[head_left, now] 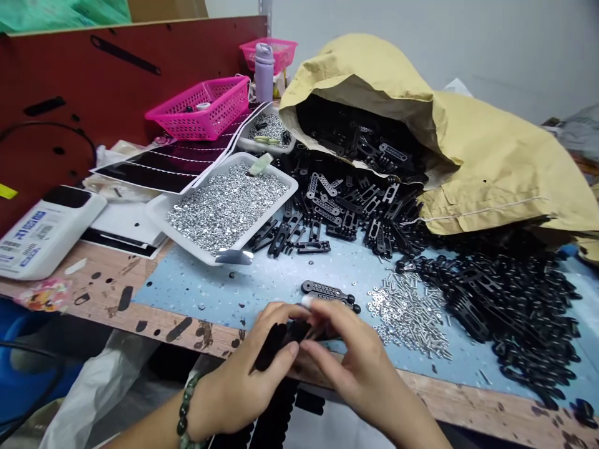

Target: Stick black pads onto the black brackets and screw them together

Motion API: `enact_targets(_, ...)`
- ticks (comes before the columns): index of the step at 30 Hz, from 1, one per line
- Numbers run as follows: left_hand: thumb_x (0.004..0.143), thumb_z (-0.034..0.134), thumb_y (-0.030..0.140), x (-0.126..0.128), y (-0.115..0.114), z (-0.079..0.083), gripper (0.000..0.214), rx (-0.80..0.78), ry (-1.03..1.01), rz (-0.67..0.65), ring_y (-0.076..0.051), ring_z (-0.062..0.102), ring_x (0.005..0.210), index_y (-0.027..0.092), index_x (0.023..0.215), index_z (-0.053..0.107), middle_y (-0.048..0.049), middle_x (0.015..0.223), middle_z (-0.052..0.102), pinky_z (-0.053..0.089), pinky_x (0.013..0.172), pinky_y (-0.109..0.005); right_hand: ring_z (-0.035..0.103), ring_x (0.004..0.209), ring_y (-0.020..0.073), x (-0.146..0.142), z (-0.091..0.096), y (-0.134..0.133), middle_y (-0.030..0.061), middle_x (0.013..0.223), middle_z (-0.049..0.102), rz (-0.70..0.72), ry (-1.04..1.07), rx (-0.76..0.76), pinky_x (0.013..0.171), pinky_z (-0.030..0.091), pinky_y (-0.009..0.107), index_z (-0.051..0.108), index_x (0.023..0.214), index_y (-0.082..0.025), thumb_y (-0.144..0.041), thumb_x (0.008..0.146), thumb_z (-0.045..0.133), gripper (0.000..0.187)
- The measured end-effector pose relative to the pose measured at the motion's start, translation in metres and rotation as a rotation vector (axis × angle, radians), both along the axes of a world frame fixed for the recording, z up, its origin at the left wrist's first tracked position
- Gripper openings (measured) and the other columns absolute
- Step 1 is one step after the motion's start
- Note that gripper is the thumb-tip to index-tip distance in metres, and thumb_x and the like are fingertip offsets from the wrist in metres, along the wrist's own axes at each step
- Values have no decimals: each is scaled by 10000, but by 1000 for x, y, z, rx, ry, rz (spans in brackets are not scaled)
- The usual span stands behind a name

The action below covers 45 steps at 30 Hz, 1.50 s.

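Note:
My left hand [248, 380], with a beaded bracelet at the wrist, is closed around a small stack of black flat pieces [270, 347] at the front edge of the bench. Against it, my right hand [355, 355] has thumb and fingers drawn together at the stack's right end; what sits between those fingertips is mostly hidden. Just beyond the fingers lie black perforated arms with round ends [327, 290]. Silver screws [428, 321] and small nuts [381, 302] are heaped right of my right hand. Below my hands hang black scalloped strips [274, 415].
A white tray [156, 215] holds many small silver nuts. Behind it stand a pink basket [201, 115] and a lilac bottle [264, 72]. A paper sack [505, 156] spills black parts. More black parts [528, 312] pile up at right. A white container [47, 234] lies left.

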<state>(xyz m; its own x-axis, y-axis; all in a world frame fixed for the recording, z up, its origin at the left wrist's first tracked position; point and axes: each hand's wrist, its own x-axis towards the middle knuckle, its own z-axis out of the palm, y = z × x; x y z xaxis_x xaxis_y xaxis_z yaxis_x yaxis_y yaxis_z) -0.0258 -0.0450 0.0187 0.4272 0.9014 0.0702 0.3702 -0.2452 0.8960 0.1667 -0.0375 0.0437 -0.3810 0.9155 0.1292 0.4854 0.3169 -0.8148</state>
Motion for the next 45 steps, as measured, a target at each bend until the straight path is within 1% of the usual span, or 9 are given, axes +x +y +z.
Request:
enact_targets(2,947,359,206,0,0,-3,392,4,-15,93,-221,500,1177,283,1329,407,-53,1292,515,470,971,-369,603,789,164,1,2,-3,30,876,620,-36,51,-74,698,514,298,568,1133,-250,-205,888,512,255)
enact_targets(4,953,342,191,-3,-1,-6,405,27,10,181,-224,468,1211,280,1344,397,-54,1316,498,435,994,-388,600,697,150,6,-3,-2,21,782,611,-209,143,-162,608,509,270,622,994,-223,-258,876,538,149)
enact_targets(7,881,421,123,-11,-3,-12,489,196,187,43,-254,434,1213,277,1345,433,-46,1310,522,350,1004,-433,568,577,133,14,-16,2,14,689,599,-387,264,-300,498,484,243,661,869,-195,-343,807,623,165)
enact_targets(11,729,532,120,-16,-5,-17,686,383,425,-212,-286,458,1159,240,1392,400,-49,1337,536,237,993,-443,570,579,141,15,-30,5,29,693,616,-427,297,-381,496,491,249,683,830,-180,-370,749,671,207)
enact_targets(16,678,554,153,-12,-5,-13,714,433,490,-218,-277,454,1162,189,1376,408,-58,1342,535,137,1014,-421,567,570,134,13,-35,9,10,665,596,-446,319,-480,511,525,260,679,820,-180,-399,723,689,239)
enact_targets(22,774,543,251,-11,-2,-11,600,422,458,-212,-280,458,1141,197,1360,424,-78,1286,574,141,1012,-424,547,550,124,16,-31,14,-8,600,557,-455,414,-576,513,545,266,670,750,-175,-434,662,745,284)
enact_targets(38,758,498,164,-9,-1,-12,575,459,480,-238,-258,458,1149,157,1332,456,-77,1281,572,130,1016,-421,559,525,134,12,-34,13,-5,606,576,-448,291,-564,514,488,272,633,774,-179,-403,725,667,232)
enact_targets(41,804,523,215,-5,1,-12,570,442,478,-228,-258,467,1134,166,1364,421,-75,1254,583,134,1019,-418,565,541,147,11,-34,11,4,617,589,-428,68,-434,532,474,283,609,791,-192,-342,757,603,154)
enact_targets(45,832,515,202,2,6,-9,514,367,425,-201,-265,471,1096,199,1341,444,-74,1194,591,179,1003,-448,553,539,164,14,-35,9,2,624,578,-392,-292,-129,495,414,272,526,831,-214,-324,785,593,137)
